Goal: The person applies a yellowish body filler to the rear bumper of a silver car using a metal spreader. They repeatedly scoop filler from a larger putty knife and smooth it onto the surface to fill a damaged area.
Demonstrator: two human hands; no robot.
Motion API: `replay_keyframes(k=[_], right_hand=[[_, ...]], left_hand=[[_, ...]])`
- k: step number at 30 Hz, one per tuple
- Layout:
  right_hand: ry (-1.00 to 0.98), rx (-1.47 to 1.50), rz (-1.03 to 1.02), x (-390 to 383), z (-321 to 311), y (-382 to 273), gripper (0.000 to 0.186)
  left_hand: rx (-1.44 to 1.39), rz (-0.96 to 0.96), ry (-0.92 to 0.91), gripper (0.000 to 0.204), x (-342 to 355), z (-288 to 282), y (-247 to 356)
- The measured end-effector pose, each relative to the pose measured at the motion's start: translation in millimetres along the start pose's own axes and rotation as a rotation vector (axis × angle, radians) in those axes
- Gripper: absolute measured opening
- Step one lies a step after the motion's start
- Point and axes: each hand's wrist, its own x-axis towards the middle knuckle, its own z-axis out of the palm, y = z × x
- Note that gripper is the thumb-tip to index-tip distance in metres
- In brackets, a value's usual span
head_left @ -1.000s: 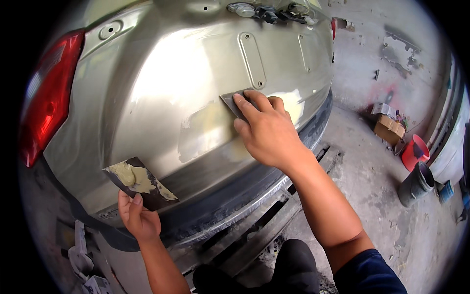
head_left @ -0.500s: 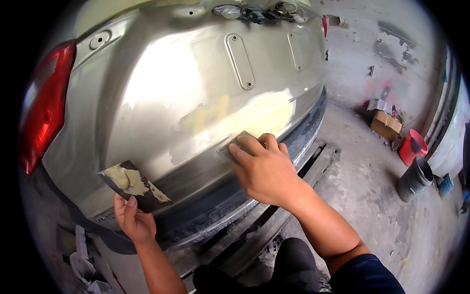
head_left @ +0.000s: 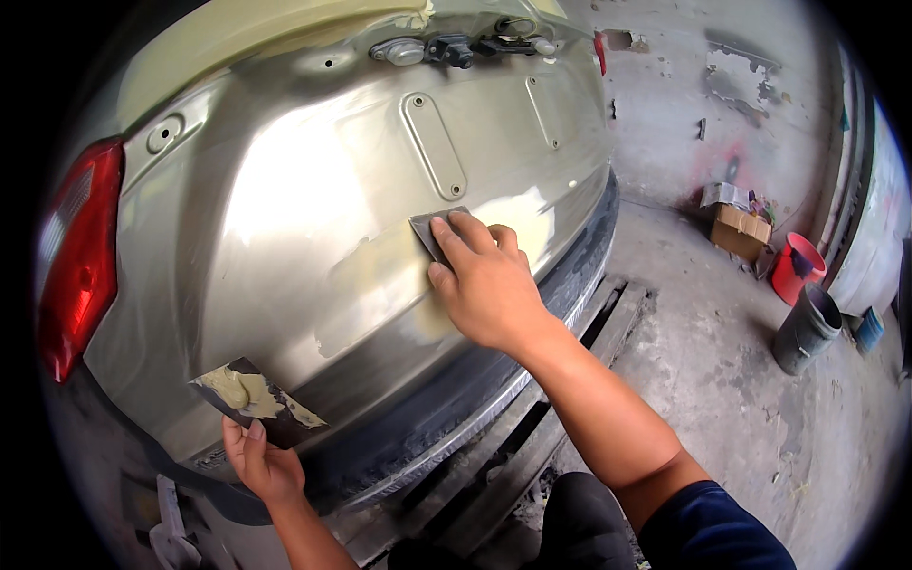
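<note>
The right hand (head_left: 484,280) presses a small dark flat spreader (head_left: 432,233) flat under its fingers against the pale yellow filler patch (head_left: 380,285) on the dented champagne-gold car rear panel (head_left: 285,190). Lower down, the left hand (head_left: 261,465) grips a dark board smeared with yellowish putty (head_left: 252,399).

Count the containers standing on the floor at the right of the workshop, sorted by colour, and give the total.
Red bucket: 1
Dark grey bucket: 1
Blue container: 1
Brown cardboard box: 1
Total: 4
</note>
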Motion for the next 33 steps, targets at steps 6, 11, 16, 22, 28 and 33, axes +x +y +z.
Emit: replay_keyframes(k=[6, 11, 16, 22, 28, 33], right_hand=[[-0.063, 0.003, -0.041, -10, -6, 1, 0.051], [-0.024, 0.036, -0.005, 4, -16, 0, 0.051], [-0.083, 0.018, -0.035, -10, -7, -13, 0.051], [-0.145, -0.026, -0.127, -25, -13, 0, 0.048], [-0.28, -0.086, -0.16, -27, -36, 3, 0.051], [-0.253, -0.071, -0.172, -42, -33, 11, 0.052]], left_hand=[[-0.003, -0.019, 0.085, 0.049, -1, -2, -1], [0.0, -0.014, 0.08, 0.05, 1, 3, 1], [0.003, -0.014, 0.011, 0.047, 0, 1, 2], [0.008, 0.005, 0.047, 0.045, -2, 4, 0], [-0.066, -0.013, 0.013, 0.045, -6, 10, 3], [-0.167, -0.079, 0.017, 0.044, -14, 37, 2]])
